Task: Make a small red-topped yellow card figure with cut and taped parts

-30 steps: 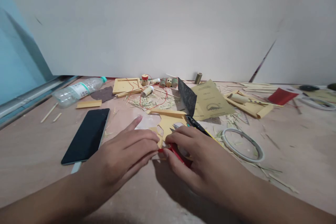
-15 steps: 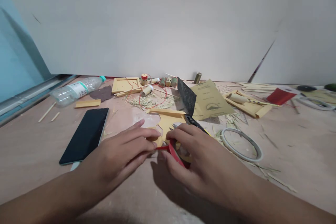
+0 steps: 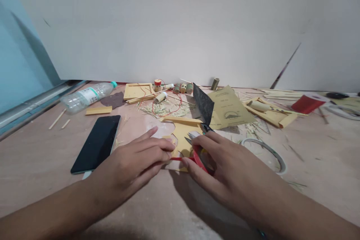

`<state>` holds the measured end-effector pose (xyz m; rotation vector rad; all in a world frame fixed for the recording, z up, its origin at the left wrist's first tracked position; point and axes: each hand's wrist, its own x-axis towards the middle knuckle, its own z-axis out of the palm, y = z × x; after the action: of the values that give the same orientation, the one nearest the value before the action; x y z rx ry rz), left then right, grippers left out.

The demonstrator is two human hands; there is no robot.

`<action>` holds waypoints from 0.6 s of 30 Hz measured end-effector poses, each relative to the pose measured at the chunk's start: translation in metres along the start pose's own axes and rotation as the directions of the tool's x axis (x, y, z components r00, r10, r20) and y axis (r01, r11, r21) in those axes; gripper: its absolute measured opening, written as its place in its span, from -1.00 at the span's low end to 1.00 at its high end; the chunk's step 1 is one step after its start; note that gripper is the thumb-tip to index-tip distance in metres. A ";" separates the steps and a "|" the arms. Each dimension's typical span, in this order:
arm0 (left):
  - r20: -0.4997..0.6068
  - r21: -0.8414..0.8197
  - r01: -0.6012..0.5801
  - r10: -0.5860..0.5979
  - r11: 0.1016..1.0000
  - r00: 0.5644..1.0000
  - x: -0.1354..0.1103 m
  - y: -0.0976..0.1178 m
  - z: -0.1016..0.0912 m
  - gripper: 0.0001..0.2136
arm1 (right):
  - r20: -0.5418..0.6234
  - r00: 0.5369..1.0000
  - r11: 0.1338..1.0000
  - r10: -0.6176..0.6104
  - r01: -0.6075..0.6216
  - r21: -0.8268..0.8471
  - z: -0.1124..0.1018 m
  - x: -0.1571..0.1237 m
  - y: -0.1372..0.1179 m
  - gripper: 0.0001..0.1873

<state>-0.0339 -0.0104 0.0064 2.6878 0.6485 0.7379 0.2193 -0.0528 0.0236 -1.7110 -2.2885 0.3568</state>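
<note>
My left hand [image 3: 137, 159] lies on the wooden table [image 3: 42, 165], its fingertips pinched on a thin red thread [image 3: 176, 158] at the near edge of a cut yellow cardboard piece [image 3: 182, 137]. My right hand [image 3: 225, 165] is closed around a small red-handled snipper [image 3: 198, 153], whose metal blades point left over the cardboard, close to the thread. The two hands almost touch. A black phone [image 3: 97, 143] lies flat just left of my left hand.
A clear plastic bottle [image 3: 87, 95] lies at the back left. Small bamboo pieces and a spool [image 3: 157, 84] sit by the wall with red thread and shavings. Sandpaper sheets [image 3: 222, 107], a tape ring [image 3: 270, 153], a yellow tray [image 3: 270, 112] and red paper [image 3: 306, 104] lie to the right.
My right hand has lifted and turned, so the snipper's metal blades now show above the cardboard. The left hand keeps its pinch on the thread. The view shifted slightly.
</note>
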 end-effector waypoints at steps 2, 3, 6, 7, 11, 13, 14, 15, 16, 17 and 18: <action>0.007 0.006 -0.008 0.008 1.000 1.000 -0.001 0.000 0.000 -0.79 | 0.030 1.000 1.000 0.003 -0.003 -0.008 -0.003 -0.002 0.003 -0.72; 0.007 0.009 -0.009 0.009 1.000 1.000 -0.001 0.000 0.000 -0.79 | 0.055 0.998 1.000 -0.005 0.005 -0.007 -0.004 -0.003 0.004 -0.74; 0.012 0.009 0.005 -0.005 1.000 1.000 0.000 0.002 0.000 -0.79 | 0.100 0.993 0.998 -0.064 0.062 0.032 -0.009 -0.006 0.006 -0.83; 0.012 0.007 0.007 -0.007 1.000 1.000 0.001 0.003 0.000 -0.79 | 0.099 0.991 0.995 -0.089 0.084 0.056 -0.010 -0.006 0.006 -0.85; 0.003 0.011 0.006 -0.006 1.000 1.000 0.004 0.004 0.000 -0.77 | 0.054 0.981 0.974 -0.188 0.179 0.138 -0.009 -0.009 0.004 -0.87; -0.012 0.034 -0.012 0.012 0.999 1.000 0.004 0.004 0.000 -0.71 | 0.011 0.976 0.966 -0.219 0.215 0.142 -0.007 -0.009 0.002 -0.85; -0.018 0.050 -0.022 0.023 0.998 1.000 0.004 0.004 0.000 -0.69 | -0.009 0.973 0.964 -0.229 0.228 0.138 -0.006 -0.010 0.001 -0.86; -0.023 0.065 -0.033 0.034 0.997 0.999 0.003 0.004 -0.001 -0.68 | -0.025 0.972 0.964 -0.232 0.233 0.132 -0.005 -0.009 0.000 -0.86; -0.024 0.076 -0.035 0.037 0.997 0.999 0.003 0.003 -0.001 -0.68 | -0.034 0.973 0.964 -0.229 0.231 0.128 -0.004 -0.009 -0.001 -0.86; -0.023 0.082 -0.035 0.037 0.996 0.999 0.002 0.003 -0.001 -0.70 | -0.037 0.974 0.966 -0.224 0.227 0.128 -0.003 -0.009 -0.002 -0.85; -0.022 0.085 -0.035 0.037 0.996 0.999 0.002 0.003 -0.001 -0.72 | -0.037 0.976 0.967 -0.216 0.219 0.129 -0.003 -0.008 -0.003 -0.84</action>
<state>-0.0315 -0.0120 0.0096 2.7789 0.6525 0.7686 0.2200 -0.0615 0.0264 -1.3779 -2.3488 0.4303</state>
